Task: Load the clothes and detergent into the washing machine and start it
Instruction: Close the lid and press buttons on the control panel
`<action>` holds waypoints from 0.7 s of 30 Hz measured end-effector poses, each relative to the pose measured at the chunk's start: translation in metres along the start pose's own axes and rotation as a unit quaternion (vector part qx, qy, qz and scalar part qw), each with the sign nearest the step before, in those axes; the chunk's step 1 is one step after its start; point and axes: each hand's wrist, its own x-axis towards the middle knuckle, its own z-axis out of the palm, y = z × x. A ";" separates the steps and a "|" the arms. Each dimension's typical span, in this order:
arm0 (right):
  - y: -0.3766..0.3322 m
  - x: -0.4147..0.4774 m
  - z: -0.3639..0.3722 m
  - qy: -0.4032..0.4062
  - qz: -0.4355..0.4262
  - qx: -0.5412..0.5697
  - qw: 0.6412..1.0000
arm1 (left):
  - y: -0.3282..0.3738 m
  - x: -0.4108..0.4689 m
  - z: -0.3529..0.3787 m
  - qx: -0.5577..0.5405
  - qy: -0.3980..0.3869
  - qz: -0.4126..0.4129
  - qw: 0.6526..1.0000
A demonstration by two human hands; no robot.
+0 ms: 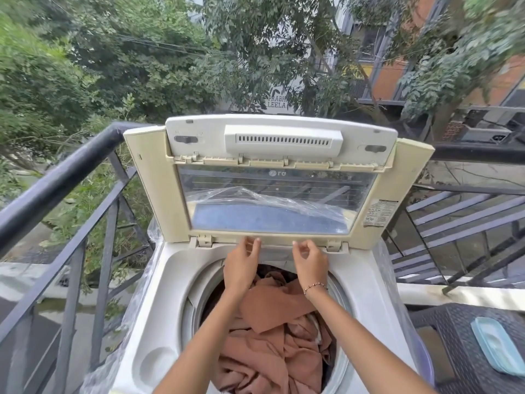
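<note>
A white top-loading washing machine [170,282] stands in front of me with its cream lid [156,183] folded upright. Rust-pink clothes [270,339] fill the drum. Both of my arms reach over the clothes to the back rim of the opening, just under the lid's hinge edge. My left hand [241,265] has its fingers straight, with the tips at the lid's lower edge. My right hand [309,263], a beaded bracelet on its wrist, hovers beside it with loosely curled fingers and holds nothing. No detergent is in view.
A black metal railing [56,180] runs along the left and behind the machine. At the right stands a dark woven table [468,331] with a light blue plastic lid [495,346] on it. Clear plastic wrap [127,331] hangs on the machine's sides.
</note>
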 end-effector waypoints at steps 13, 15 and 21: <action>-0.161 0.039 -0.128 0.289 -0.407 -0.051 0.865 | 0.169 0.039 -0.133 0.204 0.246 0.489 0.811; -0.175 0.051 -0.137 0.271 -0.384 -0.102 0.876 | 0.181 0.052 -0.137 0.245 0.222 0.462 0.823; -0.184 0.078 -0.144 0.132 -0.352 -0.174 0.910 | 0.181 0.082 -0.135 0.293 0.162 0.385 0.860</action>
